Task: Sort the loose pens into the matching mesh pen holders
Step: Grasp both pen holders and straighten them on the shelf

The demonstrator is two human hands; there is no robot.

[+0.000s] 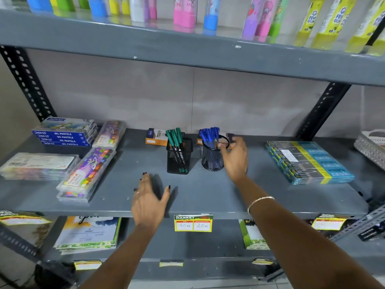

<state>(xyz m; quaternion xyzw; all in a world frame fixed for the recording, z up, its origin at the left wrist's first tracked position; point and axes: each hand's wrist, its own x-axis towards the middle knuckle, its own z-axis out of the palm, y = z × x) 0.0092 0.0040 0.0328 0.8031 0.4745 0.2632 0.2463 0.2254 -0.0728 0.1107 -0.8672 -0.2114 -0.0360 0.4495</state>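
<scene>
Two black mesh pen holders stand side by side on the grey shelf [208,192]. The square holder [179,160] on the left carries several green pens [175,137]. The round holder [212,158] on the right carries several blue pens [209,135]. My right hand [236,157] is just right of the round holder, fingers spread beside its rim, holding nothing. My left hand [149,200] hovers flat and open over the shelf front, left of and nearer than the square holder. No loose pens show on the shelf.
Orange boxes [155,137] sit behind the holders. Oil pastel boxes [64,134] and crayon packs [87,174] fill the left side; a blue-and-yellow packet stack [308,161] lies right. A white basket [373,144] sits far right. Price tag [193,223] hangs on the shelf edge.
</scene>
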